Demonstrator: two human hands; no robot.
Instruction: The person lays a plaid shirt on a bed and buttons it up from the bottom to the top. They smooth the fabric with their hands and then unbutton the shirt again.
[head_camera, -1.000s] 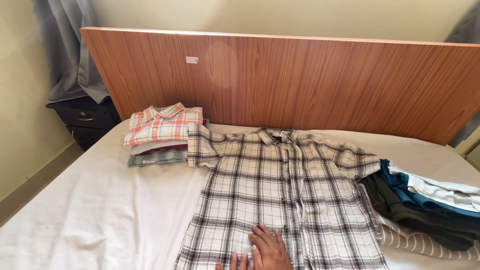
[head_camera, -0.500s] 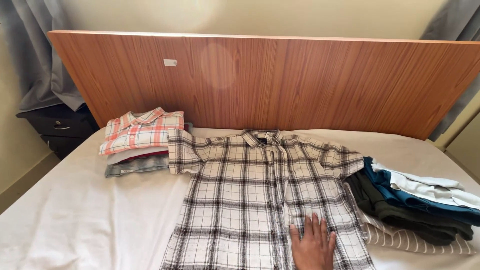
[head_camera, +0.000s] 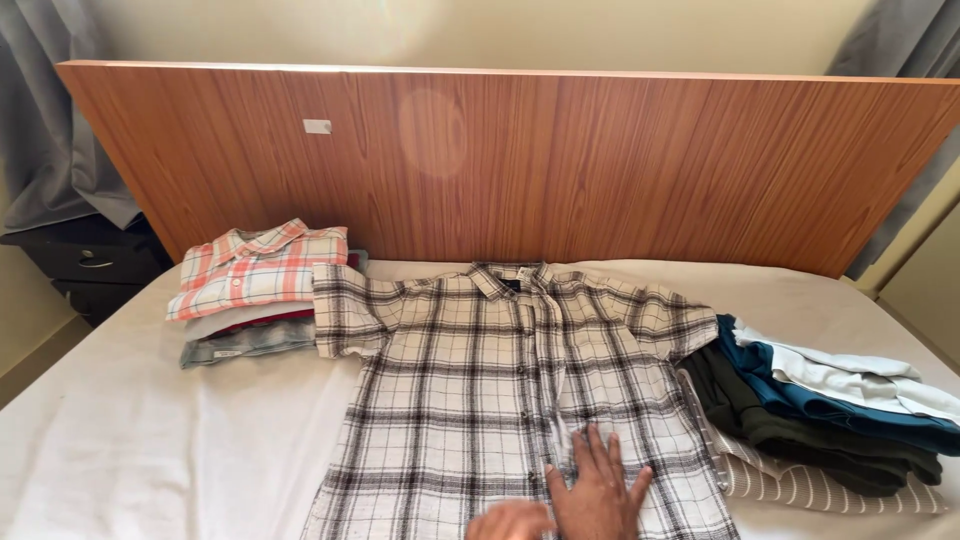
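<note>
While spread wide, right hand (head_camera: 598, 495) fingers (head_camera: 590, 455) press flat on plaid shirt (head_camera: 480, 400), left hand (head_camera: 510, 522) beside, its fingers unclear

Right hand (head_camera: 597, 492) palm down, flat, fingers (head_camera: 590, 452) spread and pointing away from the body, left hand (head_camera: 510, 521) just beside it, only knuckles showing at the frame's bottom edge

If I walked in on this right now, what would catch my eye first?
Most likely the black-and-white plaid shirt spread flat, front up, in the middle of the white bed, with the right hand pressed on its lower front and the left hand just beside it. Behind stands a wide wooden headboard. A folded stack sits to the shirt's left, a looser dark pile to its right.
</note>
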